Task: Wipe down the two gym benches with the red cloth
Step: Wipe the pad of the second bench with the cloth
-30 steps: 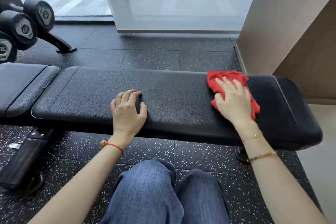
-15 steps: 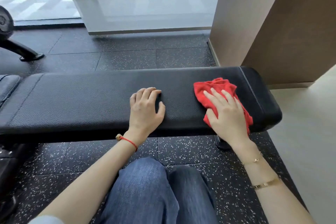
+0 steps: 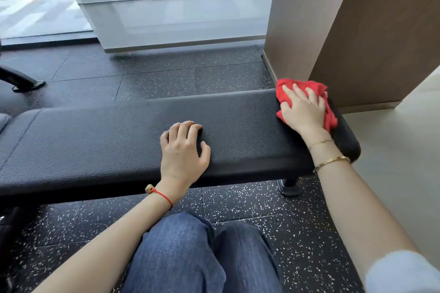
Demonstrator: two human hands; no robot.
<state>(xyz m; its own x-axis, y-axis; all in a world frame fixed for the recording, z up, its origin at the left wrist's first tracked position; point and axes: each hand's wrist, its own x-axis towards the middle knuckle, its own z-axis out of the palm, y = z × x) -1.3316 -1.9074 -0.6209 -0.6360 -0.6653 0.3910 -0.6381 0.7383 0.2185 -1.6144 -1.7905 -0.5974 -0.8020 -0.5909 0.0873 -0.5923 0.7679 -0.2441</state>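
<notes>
Right hand [image 3: 303, 112] presses the bunched red cloth [image 3: 309, 93] flat-fingered at the bench [image 3: 107, 140] pad's far right end, left hand [image 3: 183, 152] bracing mid-pad with curled fingers holding nothing — one bench under way, the second seemingly still untouched.

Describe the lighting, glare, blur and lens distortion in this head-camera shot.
Head view: daylight floods through the window, washing the upper left out pale; the black bench shows only a soft sheen, no hard glare; the wide lens bows the bench and tilts the brown wall panel; the right hand on the red cloth and the left hand look sharp, the sleeve in the corner soft.
</notes>
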